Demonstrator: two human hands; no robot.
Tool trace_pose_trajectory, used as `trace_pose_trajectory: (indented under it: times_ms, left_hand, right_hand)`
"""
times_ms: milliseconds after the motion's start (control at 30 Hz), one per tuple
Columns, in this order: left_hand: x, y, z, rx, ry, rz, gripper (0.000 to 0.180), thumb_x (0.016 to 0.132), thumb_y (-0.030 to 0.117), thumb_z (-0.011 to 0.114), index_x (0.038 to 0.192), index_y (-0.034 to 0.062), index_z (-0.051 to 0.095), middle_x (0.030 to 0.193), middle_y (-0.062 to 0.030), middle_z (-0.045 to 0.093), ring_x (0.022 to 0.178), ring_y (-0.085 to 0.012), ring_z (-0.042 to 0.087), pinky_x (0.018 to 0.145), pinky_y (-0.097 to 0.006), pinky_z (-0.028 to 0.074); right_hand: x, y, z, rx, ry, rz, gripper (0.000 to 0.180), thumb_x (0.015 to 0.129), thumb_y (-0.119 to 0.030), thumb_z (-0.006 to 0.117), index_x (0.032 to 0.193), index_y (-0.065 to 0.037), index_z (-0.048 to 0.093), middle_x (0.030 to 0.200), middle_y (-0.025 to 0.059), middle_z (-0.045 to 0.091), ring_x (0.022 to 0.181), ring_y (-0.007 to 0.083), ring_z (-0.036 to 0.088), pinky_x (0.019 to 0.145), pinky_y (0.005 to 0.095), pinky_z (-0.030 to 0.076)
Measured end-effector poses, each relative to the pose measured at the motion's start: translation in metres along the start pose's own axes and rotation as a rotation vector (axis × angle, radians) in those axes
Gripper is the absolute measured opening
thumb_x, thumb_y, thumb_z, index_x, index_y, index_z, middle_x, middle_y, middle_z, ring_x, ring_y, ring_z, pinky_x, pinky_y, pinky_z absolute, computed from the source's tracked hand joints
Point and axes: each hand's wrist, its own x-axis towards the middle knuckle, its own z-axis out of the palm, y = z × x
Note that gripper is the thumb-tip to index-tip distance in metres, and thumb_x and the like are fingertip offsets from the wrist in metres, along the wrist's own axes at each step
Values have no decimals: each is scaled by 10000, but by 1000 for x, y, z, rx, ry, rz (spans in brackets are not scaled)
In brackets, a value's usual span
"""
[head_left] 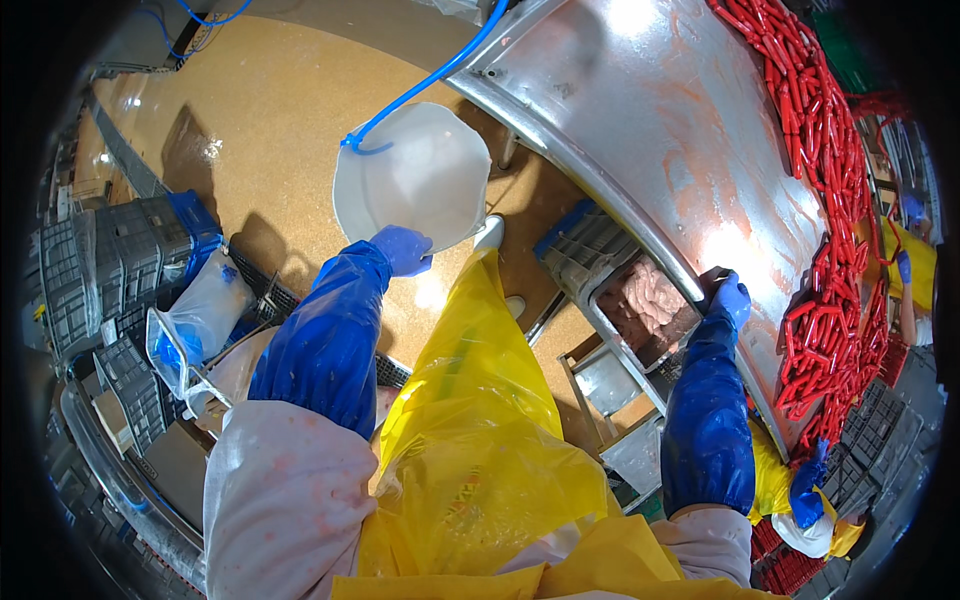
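Observation:
My left hand, in a blue glove, is closed at the near rim of a pale, rounded white plastic piece. Whether that piece is a flat sheet or a shallow tub I cannot tell. My right hand, also gloved in blue, is closed at the edge of the metal table. Something dark shows beside its fingers, too small to make out. Just left of that hand, below the table edge, a grey crate holds soft pink meat paste.
A blue hose reaches the white piece's far left rim. Red sausages lie heaped along the table's right side. Stacked grey crates and a bagged bin stand left. At lower right, a co-worker in yellow is beside the table.

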Motion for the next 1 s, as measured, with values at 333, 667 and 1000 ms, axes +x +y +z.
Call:
trace_pose_trajectory:
  times_ms: [333,667,1000]
  left_hand:
    - [0,7,-13,-18,-92,-71,300,856,352,542,938,109,697,940,-145,697,898,-351,675,807,-476,532]
    - [1,5,-13,-6,-115,-69,311,863,358,535,957,110,697,938,-139,701,901,-349,676,813,-476,531]
    - [0,0,-6,-6,-52,-13,316,890,372,546,889,82,674,853,-150,680,813,-365,672,761,-485,534]
  right_hand:
    - [0,-1,-2,-29,-29,-8,500,890,-497,565,932,-31,740,968,170,737,946,323,683,861,401,486]
    - [-4,-1,-1,-25,25,-12,483,892,-480,565,923,-30,737,956,168,736,921,318,682,845,397,487]
    - [-10,-8,-5,-23,10,-33,480,895,-479,556,878,-33,734,916,172,733,884,321,680,821,403,488]
